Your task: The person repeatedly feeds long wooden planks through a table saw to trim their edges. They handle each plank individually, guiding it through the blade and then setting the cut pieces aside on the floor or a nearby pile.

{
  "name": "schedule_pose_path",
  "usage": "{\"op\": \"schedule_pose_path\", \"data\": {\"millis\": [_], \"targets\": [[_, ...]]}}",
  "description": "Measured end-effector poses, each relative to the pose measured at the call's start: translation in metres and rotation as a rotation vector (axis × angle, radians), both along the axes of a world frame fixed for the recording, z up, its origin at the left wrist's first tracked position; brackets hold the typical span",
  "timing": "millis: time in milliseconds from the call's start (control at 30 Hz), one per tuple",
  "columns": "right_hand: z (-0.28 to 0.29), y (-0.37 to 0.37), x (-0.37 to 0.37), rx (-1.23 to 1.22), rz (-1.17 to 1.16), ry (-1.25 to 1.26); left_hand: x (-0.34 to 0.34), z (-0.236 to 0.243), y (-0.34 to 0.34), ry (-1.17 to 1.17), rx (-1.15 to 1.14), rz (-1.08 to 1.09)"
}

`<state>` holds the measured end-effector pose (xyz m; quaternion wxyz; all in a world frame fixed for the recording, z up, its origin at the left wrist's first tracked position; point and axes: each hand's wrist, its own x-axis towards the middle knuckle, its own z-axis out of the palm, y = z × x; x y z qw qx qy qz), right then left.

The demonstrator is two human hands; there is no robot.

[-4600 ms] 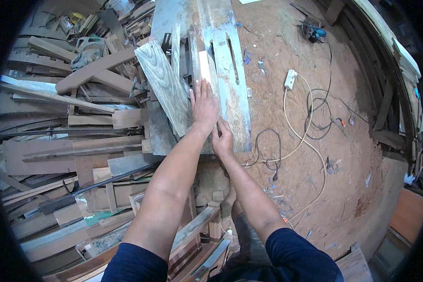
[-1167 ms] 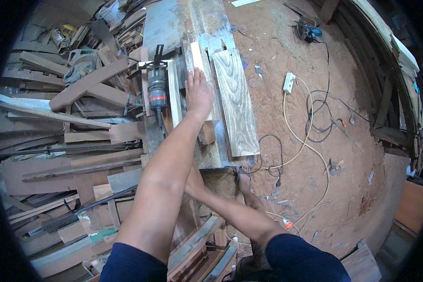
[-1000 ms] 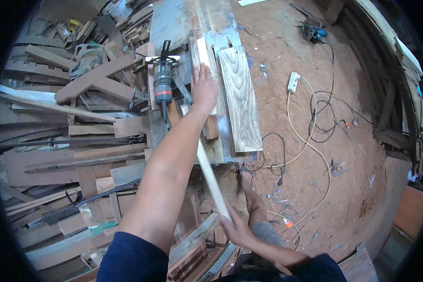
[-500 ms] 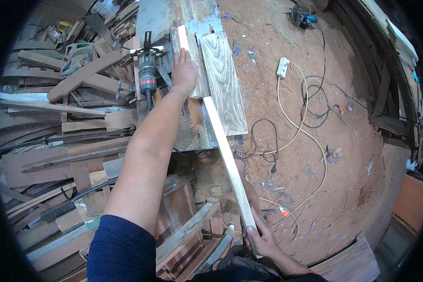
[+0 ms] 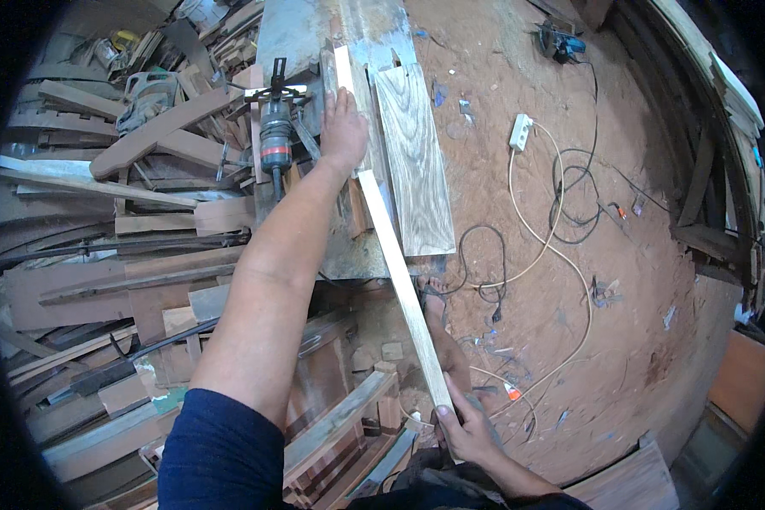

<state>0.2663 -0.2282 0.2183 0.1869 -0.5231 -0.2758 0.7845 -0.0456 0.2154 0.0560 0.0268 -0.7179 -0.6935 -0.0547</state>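
Note:
My left hand (image 5: 344, 136) lies with fingers stretched forward on a short pale wood strip (image 5: 342, 66) on the workbench. It presses from above, and part of the strip is hidden beneath it. My right hand (image 5: 472, 427) is closed round the near end of a long pale wooden strip (image 5: 404, 272). That strip slants from my body up to the bench, its far end close to my left wrist. Beside the left hand lie a narrow board (image 5: 368, 127) and a wide grained board (image 5: 416, 161). A corded power tool (image 5: 276, 140) rests just left of the hand.
Piled timber offcuts (image 5: 136, 272) fill the left side. Pale and dark cables trail over the dirt floor from a white power strip (image 5: 520, 132). Another blue power tool (image 5: 563, 42) sits at the far right. A wooden frame (image 5: 348, 425) stands below the bench.
The long strip's far end has shifted left and slightly forward, toward my left wrist, with my right hand still gripping it. My left hand stays on the short strip. The view has shifted slightly.

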Motion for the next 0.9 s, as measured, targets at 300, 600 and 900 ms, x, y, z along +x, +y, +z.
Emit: {"op": "schedule_pose_path", "data": {"millis": [300,600,900], "targets": [[0.018,0.011,-0.023,-0.082,-0.164,0.127,0.003,0.01,0.006,-0.044,-0.031,0.015],[0.049,0.038,-0.016,-0.094,-0.072,0.101,0.046,0.061,-0.164,-0.872,-0.06,0.285],[0.049,0.043,-0.019,0.036,-0.053,0.036,0.173,0.157,-0.318,-1.762,-0.301,0.823]]}}
